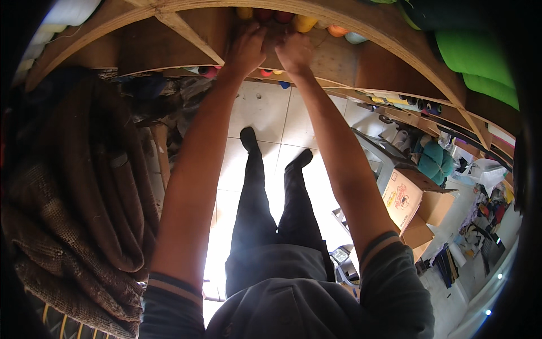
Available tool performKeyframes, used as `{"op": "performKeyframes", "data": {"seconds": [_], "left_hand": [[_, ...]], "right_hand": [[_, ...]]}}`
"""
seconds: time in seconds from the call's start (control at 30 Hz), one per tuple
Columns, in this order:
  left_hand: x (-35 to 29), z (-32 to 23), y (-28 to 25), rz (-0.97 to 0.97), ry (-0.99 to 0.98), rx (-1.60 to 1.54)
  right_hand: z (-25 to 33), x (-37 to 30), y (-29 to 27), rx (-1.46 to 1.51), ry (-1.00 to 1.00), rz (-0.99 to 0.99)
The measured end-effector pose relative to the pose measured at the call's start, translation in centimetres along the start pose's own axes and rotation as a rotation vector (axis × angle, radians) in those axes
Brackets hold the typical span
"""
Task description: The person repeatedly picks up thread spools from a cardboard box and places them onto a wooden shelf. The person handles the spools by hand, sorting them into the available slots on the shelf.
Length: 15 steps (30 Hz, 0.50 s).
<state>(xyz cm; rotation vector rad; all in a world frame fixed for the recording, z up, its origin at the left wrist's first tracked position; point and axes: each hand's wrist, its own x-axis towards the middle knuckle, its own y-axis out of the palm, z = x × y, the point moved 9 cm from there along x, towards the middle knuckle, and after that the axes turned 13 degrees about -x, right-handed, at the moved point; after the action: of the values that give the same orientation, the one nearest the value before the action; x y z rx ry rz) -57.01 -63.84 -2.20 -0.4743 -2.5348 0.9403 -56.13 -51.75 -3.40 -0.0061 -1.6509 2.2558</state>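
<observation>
Left hand: just beside the right hand; both grips unclear
Yellow spool: could topple if knuckles nudge it

Left hand, right hand fingertips indistinct, shirt cropped

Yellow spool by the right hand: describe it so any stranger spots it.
Start at the wooden shelf arching across the top of the picture. In its row of coloured spools, go to the right hand; the yellow spool shows just above it. Unlike the other yellow spool above the left hand, it has a dark red spool on its left.
</observation>
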Motion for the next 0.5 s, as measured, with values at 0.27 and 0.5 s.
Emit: {"op": "performKeyframes", "data": {"seconds": [0.27, 0.5], "left_hand": [[2.6, 2.1, 2.3, 0.206, -0.043, 0.144], [0.6, 0.0, 2.7, 0.257, -0.089, 0.249]], "right_hand": [[-0.7, 1.0, -0.9, -0.068, -0.171, -0.070], [-1.4, -2.4, -2.0, -0.170, -0.296, -0.006]]}}
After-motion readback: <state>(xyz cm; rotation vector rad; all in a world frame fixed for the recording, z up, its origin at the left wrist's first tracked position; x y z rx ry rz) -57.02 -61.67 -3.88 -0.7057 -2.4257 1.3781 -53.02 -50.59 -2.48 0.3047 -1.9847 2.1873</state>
